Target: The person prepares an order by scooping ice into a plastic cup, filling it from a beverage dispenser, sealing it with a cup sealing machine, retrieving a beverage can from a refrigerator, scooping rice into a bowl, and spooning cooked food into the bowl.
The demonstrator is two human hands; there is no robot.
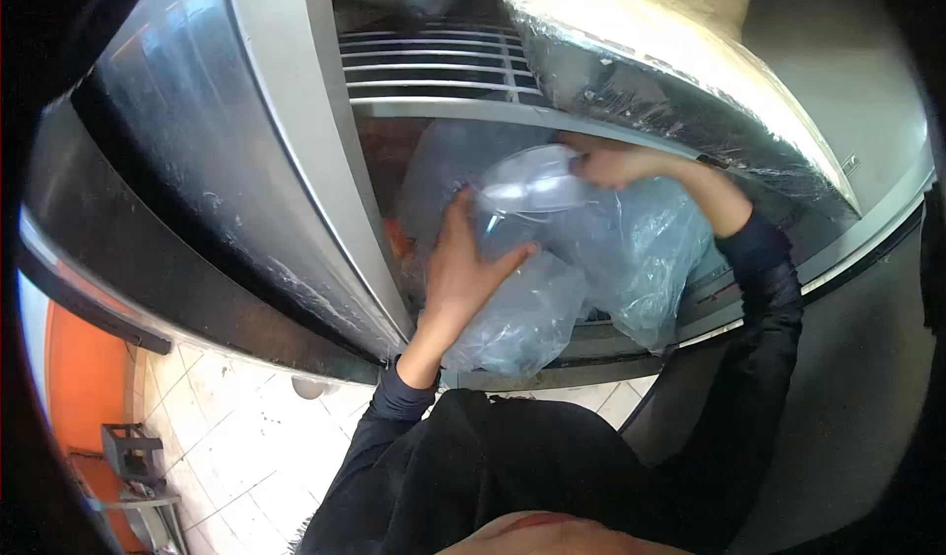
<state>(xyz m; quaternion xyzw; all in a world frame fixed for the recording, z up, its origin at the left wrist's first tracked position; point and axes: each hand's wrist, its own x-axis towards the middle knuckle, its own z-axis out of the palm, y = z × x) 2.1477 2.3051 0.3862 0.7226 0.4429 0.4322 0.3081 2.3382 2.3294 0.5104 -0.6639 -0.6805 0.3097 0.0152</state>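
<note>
A shiny clear plastic container [532, 182] is held up inside a metal-framed compartment, blurred by motion. My right hand [616, 166] is closed on its right edge. From the lower left, my left hand [458, 269] reaches up with thumb and fingers set around the container's lower left part; the exact contact is hard to make out through the clear plastic. Below and between my hands lies a crumpled clear plastic bag [522, 323]. Another clear bag [660, 249] bulges on the right, under my right forearm, and hangs over the compartment's front edge.
A white wire rack [434, 67] spans the back above the bags. Overhead at right juts a thick, plastic-wrapped ledge [680, 72]. A curved metal panel [217, 131] stands at left. Light floor tiles [236, 427] and a small dark stool [133, 453] show lower left.
</note>
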